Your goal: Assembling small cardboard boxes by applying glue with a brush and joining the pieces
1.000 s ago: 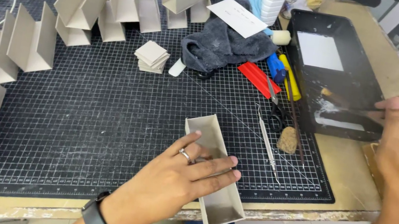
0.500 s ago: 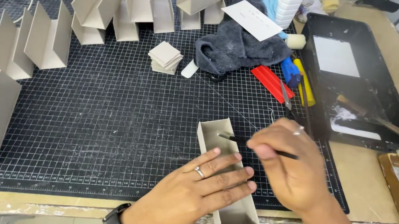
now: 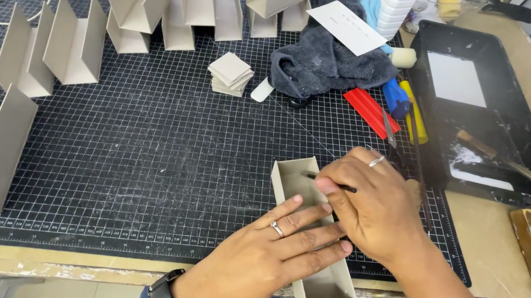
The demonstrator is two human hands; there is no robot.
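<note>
A long open box of grey cardboard [image 3: 290, 176] lies on the black grid cutting mat [image 3: 136, 149], its near end hanging over the table's front edge. My left hand [image 3: 270, 250] lies flat across the box with fingers spread, pressing it down. My right hand [image 3: 378, 204] grips a thin dark brush [image 3: 332, 182], whose tip points left into the far end of the box.
Several folded grey cardboard pieces [image 3: 74, 45] stand at the left and back of the mat. A stack of small card squares [image 3: 230, 73], a dark cloth [image 3: 323, 62], red and blue tools [image 3: 380, 107] and a black glue tray [image 3: 486, 121] holding a brush lie behind and right.
My right hand came from the black tray at the right over to the box with the brush. My left hand stayed pressed on the box.
</note>
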